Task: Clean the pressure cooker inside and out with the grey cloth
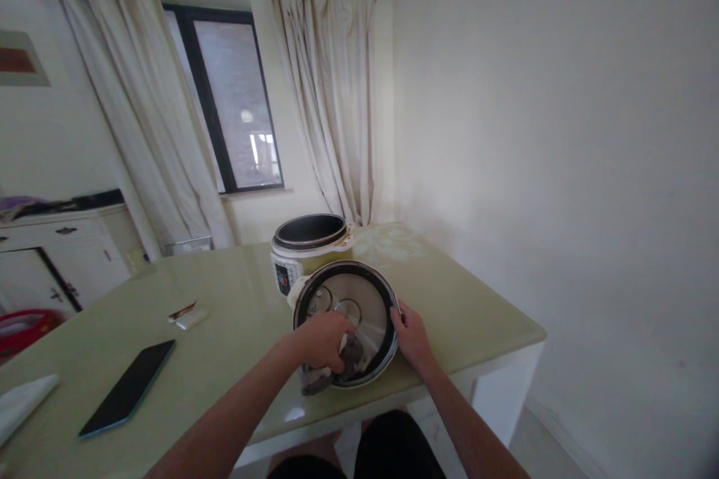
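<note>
A round pressure cooker lid (374,307) is tilted up near the table's front edge, its metal inner side and black seal ring facing me. My right hand (413,333) grips the lid's right rim, fingers curled round the edge. Against the lower inner face, my left hand (326,343) is closed on a grey cloth (352,359), part of which hangs past the lower left rim. Just behind the lid stands the white cooker body (285,269), open at the top with a dark interior and a control panel on its front.
On the greenish table (225,359) at left lie a dark tablet (129,388), a small white packet (189,316) and a white sheet (25,404). A wall (562,165) rises to the right. A white cabinet (73,254) and a red basin (28,331) stand beyond the table's left.
</note>
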`<action>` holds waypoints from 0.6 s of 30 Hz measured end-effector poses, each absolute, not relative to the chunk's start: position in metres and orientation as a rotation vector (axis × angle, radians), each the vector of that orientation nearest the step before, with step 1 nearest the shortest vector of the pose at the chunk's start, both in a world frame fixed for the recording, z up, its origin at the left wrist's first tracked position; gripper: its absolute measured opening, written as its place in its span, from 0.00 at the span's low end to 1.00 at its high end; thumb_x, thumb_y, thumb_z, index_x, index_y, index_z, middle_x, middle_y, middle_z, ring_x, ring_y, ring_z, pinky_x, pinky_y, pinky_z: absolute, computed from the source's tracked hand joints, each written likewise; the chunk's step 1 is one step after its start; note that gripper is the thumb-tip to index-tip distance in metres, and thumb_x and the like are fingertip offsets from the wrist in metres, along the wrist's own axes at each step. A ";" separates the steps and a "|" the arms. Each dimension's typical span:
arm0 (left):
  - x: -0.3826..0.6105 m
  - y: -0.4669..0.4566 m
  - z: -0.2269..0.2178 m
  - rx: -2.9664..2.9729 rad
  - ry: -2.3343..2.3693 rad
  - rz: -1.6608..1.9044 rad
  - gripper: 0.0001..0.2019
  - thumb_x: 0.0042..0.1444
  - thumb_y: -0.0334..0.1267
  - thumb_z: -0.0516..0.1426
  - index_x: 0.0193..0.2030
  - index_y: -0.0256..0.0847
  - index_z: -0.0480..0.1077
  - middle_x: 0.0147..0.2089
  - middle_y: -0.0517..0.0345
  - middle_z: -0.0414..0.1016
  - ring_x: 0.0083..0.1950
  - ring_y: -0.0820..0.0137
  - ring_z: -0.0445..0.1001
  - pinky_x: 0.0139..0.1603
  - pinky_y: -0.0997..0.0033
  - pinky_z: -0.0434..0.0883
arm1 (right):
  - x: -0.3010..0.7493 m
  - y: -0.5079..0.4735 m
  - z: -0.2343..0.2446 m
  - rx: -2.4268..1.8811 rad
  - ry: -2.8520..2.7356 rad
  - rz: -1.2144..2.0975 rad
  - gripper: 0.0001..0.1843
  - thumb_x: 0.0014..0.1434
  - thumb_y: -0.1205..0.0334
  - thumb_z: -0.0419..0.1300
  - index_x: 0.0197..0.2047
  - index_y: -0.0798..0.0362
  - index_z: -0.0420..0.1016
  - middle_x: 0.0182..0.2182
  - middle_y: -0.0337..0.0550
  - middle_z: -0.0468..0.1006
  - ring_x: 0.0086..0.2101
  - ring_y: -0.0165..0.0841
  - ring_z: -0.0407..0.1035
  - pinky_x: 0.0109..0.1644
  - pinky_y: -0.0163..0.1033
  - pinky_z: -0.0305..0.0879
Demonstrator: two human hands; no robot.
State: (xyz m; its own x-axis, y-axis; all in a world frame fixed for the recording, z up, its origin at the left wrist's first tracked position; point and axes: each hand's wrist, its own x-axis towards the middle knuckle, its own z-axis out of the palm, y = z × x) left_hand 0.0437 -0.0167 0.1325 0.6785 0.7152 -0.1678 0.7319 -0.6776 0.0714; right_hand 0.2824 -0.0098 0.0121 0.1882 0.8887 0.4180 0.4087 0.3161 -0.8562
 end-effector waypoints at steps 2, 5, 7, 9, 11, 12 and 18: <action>0.050 -0.017 0.124 2.695 1.174 -0.086 0.28 0.41 0.44 0.72 0.52 0.44 0.81 0.53 0.49 0.81 0.56 0.50 0.80 0.58 0.58 0.75 | 0.282 -0.009 0.012 -1.292 -1.423 0.514 0.23 0.69 0.44 0.51 0.43 0.50 0.81 0.35 0.48 0.83 0.40 0.43 0.75 0.49 0.43 0.68; 0.066 -0.021 0.108 2.643 1.160 0.138 0.23 0.44 0.44 0.70 0.49 0.42 0.80 0.51 0.50 0.79 0.54 0.55 0.79 0.57 0.62 0.73 | 0.283 -0.007 0.010 -1.304 -1.430 0.497 0.23 0.69 0.44 0.50 0.41 0.51 0.80 0.34 0.48 0.82 0.39 0.43 0.74 0.47 0.43 0.67; 0.081 -0.025 0.098 2.648 1.164 0.256 0.20 0.46 0.44 0.70 0.47 0.42 0.80 0.51 0.50 0.78 0.54 0.56 0.78 0.58 0.62 0.72 | 0.284 -0.007 0.009 -1.324 -1.432 0.485 0.24 0.69 0.43 0.49 0.39 0.51 0.79 0.34 0.49 0.82 0.37 0.42 0.74 0.45 0.42 0.66; 0.097 -0.029 0.092 2.676 1.193 0.321 0.20 0.47 0.44 0.69 0.47 0.43 0.79 0.53 0.50 0.77 0.56 0.55 0.76 0.61 0.59 0.71 | 0.286 -0.006 0.008 -1.337 -1.444 0.477 0.25 0.68 0.41 0.49 0.38 0.51 0.78 0.33 0.48 0.82 0.34 0.41 0.73 0.42 0.42 0.65; 0.112 -0.032 0.089 2.719 1.236 0.338 0.19 0.50 0.43 0.68 0.49 0.43 0.79 0.56 0.49 0.76 0.59 0.53 0.74 0.63 0.56 0.71 | 0.289 -0.006 0.007 -1.335 -1.458 0.480 0.27 0.68 0.38 0.49 0.37 0.52 0.78 0.31 0.47 0.81 0.33 0.40 0.72 0.40 0.41 0.65; 0.118 -0.033 0.089 2.743 1.260 0.339 0.19 0.51 0.43 0.68 0.51 0.44 0.78 0.56 0.49 0.75 0.60 0.52 0.73 0.62 0.55 0.71 | 0.289 -0.006 0.007 -1.324 -1.464 0.487 0.29 0.68 0.37 0.49 0.37 0.52 0.78 0.31 0.47 0.81 0.33 0.39 0.72 0.40 0.41 0.65; 0.124 -0.019 0.095 2.923 1.363 0.386 0.15 0.60 0.37 0.64 0.54 0.46 0.76 0.59 0.48 0.73 0.61 0.51 0.69 0.56 0.52 0.74 | 0.289 -0.007 0.008 -1.265 -1.488 0.498 0.27 0.70 0.41 0.48 0.46 0.51 0.81 0.42 0.51 0.85 0.43 0.43 0.77 0.51 0.43 0.70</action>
State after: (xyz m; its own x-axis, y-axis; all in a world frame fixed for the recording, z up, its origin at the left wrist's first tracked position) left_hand 0.1242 -0.0187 0.0952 0.6207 0.7404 0.2579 0.7657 -0.6432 0.0036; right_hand 0.2893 -0.0069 0.0080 0.1328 0.8857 0.4449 0.4398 0.3496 -0.8273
